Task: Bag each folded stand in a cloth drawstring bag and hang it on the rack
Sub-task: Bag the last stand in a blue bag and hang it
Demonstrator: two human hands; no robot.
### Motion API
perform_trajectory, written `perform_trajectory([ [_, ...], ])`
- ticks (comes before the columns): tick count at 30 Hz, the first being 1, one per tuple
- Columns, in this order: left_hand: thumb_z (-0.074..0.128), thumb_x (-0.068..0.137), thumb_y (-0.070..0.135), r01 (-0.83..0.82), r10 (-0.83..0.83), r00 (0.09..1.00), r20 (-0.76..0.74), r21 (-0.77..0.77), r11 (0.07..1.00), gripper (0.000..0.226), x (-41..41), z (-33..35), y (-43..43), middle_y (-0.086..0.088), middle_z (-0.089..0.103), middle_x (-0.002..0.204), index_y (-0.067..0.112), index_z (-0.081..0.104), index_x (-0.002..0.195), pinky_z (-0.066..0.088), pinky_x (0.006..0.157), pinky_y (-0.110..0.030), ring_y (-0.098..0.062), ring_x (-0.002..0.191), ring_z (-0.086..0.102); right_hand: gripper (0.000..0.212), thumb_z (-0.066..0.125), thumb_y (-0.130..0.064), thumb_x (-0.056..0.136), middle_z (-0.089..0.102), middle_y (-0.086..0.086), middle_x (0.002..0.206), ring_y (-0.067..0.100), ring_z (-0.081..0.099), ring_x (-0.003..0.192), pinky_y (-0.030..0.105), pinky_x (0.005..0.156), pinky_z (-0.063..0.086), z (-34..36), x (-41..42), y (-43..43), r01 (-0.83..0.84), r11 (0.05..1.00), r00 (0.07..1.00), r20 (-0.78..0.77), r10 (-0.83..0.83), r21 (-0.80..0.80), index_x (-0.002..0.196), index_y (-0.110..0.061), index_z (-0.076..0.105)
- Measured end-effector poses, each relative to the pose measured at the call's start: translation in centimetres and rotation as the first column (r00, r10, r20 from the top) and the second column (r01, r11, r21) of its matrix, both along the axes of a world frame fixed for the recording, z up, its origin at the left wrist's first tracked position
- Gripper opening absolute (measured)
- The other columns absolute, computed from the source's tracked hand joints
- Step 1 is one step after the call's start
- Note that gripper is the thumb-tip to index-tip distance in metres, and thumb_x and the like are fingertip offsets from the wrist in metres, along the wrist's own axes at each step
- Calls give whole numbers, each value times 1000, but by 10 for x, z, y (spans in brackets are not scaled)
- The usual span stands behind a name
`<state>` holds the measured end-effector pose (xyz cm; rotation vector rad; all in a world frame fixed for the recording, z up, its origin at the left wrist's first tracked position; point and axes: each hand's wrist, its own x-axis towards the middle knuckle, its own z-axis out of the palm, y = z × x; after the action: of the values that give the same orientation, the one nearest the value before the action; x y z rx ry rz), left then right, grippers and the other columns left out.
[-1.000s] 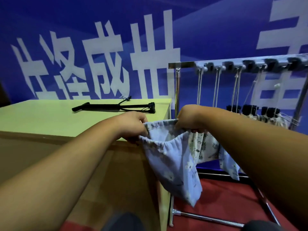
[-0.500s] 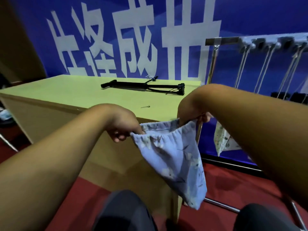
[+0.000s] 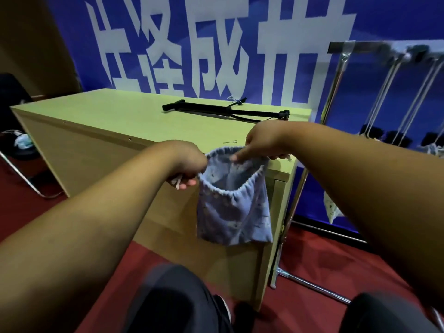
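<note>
Cloth bag (image 3: 234,212), between left grip (image 3: 189,164), right grip (image 3: 262,143)

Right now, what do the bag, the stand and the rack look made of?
Bag: soft woven cloth, pale blue with a faint print, matt; its rim is gathered and it hangs limp.
Stand: black, probably metal tubes with plastic or rubber ends; slim, straight, dull sheen.
Rack: bright metal, likely chromed or polished steel; it reflects the light.
</note>
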<state>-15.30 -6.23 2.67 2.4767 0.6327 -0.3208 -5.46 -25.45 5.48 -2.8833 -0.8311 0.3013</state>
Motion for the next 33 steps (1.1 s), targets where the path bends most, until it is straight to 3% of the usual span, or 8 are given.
perform_trajectory([
  [2,55,108,20,-1,3,999,42,-53,999,16,1,-1,0,-4,49,49,7,56,97,45,47,-23,-17,37,46,84,51,-88,87,72,13,84,24,63,64,30,54,46,-2,-1,5,43,997,999,-18,-41,71,101,-10,77],
  [4,56,109,26,-8,17,997,71,-125,992,21,3,-2,-1,-1,43,48,12,54,94,42,44,-20,-13,34,41,80,39,-81,98,76,14,99,28,69,77,33,62,50,-8,1,12,79,992,997,16,-81,101,109,-12,77],
  [8,53,111,27,-11,30,994,108,-165,986,24,9,-3,1,-3,42,53,11,53,93,40,43,-20,-16,38,38,47,53,-53,106,69,6,128,29,66,110,44,93,59,-26,13,19,98,993,959,261,-111,64,140,-22,62],
  [12,54,109,23,-8,25,994,102,-161,987,24,15,-5,4,-4,41,52,12,49,88,40,41,-19,-14,30,37,50,57,-51,104,63,2,141,27,63,120,38,84,53,-40,20,27,132,978,954,245,-170,164,152,-39,52],
  [18,55,108,22,-18,38,995,95,-196,980,23,24,-10,10,-2,42,51,12,50,88,40,41,-20,-13,30,39,39,57,-53,106,68,0,130,25,64,115,37,84,54,-51,34,37,128,968,946,265,-184,214,141,-40,64],
  [23,55,108,22,-28,49,995,92,-217,976,24,28,-13,11,-2,43,52,12,54,86,40,41,-21,-13,32,40,24,67,-51,102,62,-11,88,19,65,96,38,81,59,-48,46,36,150,941,968,148,-202,304,119,-36,72],
  [29,54,108,23,-39,61,994,90,-234,971,26,26,-17,9,-2,44,50,12,53,84,41,43,-22,-15,39,40,15,66,-42,104,70,-4,96,21,67,90,32,69,53,-53,45,38,144,937,959,189,-212,320,114,-33,72],
  [33,52,108,23,-51,73,994,83,-245,968,24,20,-19,2,1,42,47,14,52,86,39,41,-20,-13,39,39,21,63,-37,105,74,2,104,26,69,97,41,85,60,-52,33,25,117,938,971,161,-177,326,115,-23,76],
])
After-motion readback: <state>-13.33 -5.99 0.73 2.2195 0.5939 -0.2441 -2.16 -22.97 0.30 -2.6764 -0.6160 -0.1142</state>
